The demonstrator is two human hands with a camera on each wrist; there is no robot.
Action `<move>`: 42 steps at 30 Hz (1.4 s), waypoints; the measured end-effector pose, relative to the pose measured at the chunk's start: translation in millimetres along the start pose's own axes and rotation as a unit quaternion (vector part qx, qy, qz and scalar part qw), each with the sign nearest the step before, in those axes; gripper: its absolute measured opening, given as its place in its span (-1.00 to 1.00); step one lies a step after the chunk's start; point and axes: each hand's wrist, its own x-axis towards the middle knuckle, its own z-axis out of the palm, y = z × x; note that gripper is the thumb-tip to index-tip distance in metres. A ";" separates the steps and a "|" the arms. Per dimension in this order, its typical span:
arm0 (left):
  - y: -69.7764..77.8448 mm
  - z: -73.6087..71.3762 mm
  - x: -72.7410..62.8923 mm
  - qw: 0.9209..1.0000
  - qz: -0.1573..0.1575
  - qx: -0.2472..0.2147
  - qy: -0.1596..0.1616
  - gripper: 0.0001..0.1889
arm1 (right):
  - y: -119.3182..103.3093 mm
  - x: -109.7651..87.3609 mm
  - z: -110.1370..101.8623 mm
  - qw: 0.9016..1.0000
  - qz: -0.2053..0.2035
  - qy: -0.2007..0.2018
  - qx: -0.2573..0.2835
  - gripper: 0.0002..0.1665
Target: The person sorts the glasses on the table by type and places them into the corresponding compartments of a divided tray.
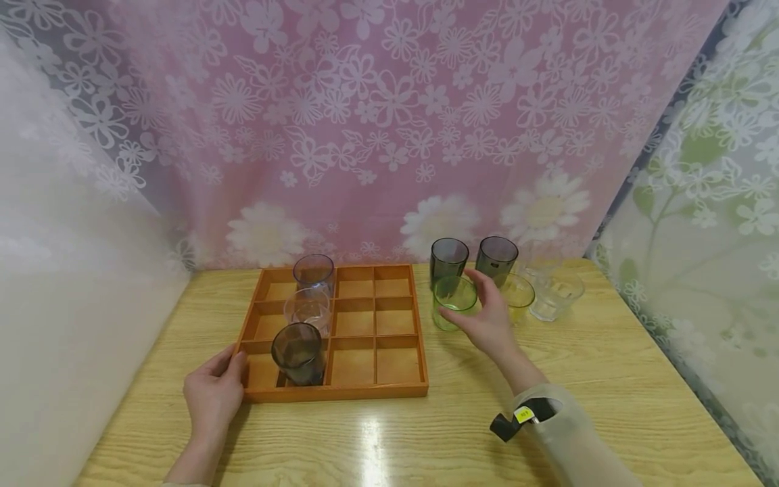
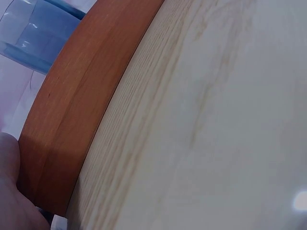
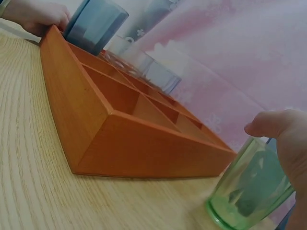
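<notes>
My left hand (image 1: 213, 391) grips the front left corner of a wooden compartment tray (image 1: 347, 393), its thumb over the rim. My right hand (image 1: 487, 321) is around a green glass (image 1: 449, 318) right of the tray, thumb and index finger spread wide. In the right wrist view the thumb reaches across near the rim of the green glass (image 3: 247, 191), which stands on the table; firm contact cannot be told. One tray column holds a dark grey glass (image 1: 299, 358) at the front, a clear glass (image 1: 308, 312) in the middle and a bluish glass (image 1: 314, 274) at the back.
Two dark grey glasses stand behind the green one: a left one (image 1: 448, 256) and a right one (image 1: 498, 256). A yellow glass (image 1: 520, 297) and clear glasses (image 1: 554, 301) are further right. A floral curtain (image 1: 389, 135) hangs behind the wooden table (image 1: 462, 433).
</notes>
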 end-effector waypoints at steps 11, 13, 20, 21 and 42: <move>-0.6 -0.7 -0.4 1.000 0.007 0.001 0.000 -0.67 | 22.7 0.1 13.9 0.998 0.058 0.016 -0.016 0.21; -0.3 -0.6 -0.5 1.000 0.008 0.001 0.003 -0.68 | 27.1 0.6 15.3 0.997 0.073 0.017 -0.022 0.23; -0.8 -0.2 -0.2 1.000 0.011 0.006 0.001 -0.68 | 40.5 0.3 18.9 0.995 0.100 0.017 -0.015 0.16; -1.0 -0.3 -0.2 1.000 0.011 0.007 0.001 -0.68 | 41.3 0.3 19.3 0.995 0.097 0.019 -0.013 0.15; -1.2 -0.7 -0.2 1.000 0.018 0.013 0.008 -0.70 | 18.0 -4.2 19.0 0.998 0.058 0.025 0.023 0.05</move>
